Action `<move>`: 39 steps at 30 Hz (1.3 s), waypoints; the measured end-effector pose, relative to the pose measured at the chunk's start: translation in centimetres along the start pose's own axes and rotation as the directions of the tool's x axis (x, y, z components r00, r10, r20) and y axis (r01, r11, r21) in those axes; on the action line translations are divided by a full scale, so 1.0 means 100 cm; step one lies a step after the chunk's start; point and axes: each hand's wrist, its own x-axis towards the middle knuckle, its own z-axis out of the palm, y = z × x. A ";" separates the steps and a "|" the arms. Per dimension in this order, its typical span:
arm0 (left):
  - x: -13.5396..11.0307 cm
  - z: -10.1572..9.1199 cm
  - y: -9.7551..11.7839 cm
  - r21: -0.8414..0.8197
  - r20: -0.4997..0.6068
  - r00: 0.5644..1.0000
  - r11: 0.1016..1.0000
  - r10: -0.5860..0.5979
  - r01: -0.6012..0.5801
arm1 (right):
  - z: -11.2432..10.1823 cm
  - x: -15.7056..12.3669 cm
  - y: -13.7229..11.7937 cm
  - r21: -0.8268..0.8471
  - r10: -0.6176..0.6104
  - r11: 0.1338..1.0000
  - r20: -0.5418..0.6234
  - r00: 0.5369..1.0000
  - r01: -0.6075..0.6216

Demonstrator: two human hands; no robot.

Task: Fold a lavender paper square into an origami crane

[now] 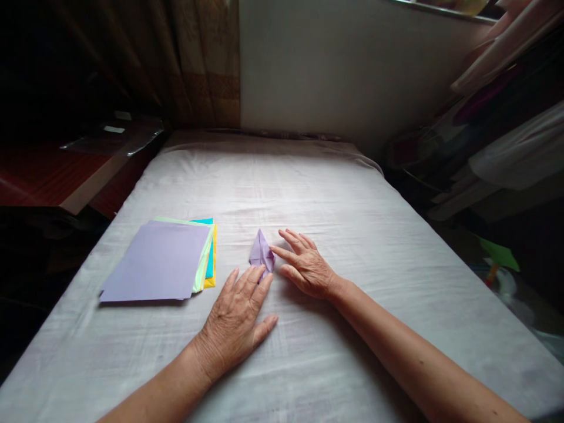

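Observation:
A small folded piece of purple paper (pixel 261 251), kite-like with a pointed top, lies on the pale sheet between my hands. My left hand (pixel 241 308) is spread flat, its fingertips covering the paper's lower end. From the right, my right hand (pixel 304 261) reaches in with fingers stretched out. Its index fingertip touches the paper's right edge, while the other fingers are apart from it. To the left lies a stack of coloured paper sheets (pixel 154 258), purple on top, with light green, blue and yellow edges showing underneath.
The sheet-covered bed (pixel 317 176) fills the middle. A reddish wooden table (pixel 53 176) with a clear plastic bag (pixel 127 138) stands at left. Behind are a brown curtain (pixel 209 64) and a plain wall (pixel 330 64). Clothes (pixel 520 147) hang at right, above a green sheet (pixel 500 254).

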 end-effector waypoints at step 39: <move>0.011 0.003 -0.011 0.035 0.061 0.996 0.997 -0.065 0.063 | 0.007 0.043 0.003 0.450 0.176 0.890 -0.189 0.966 -0.074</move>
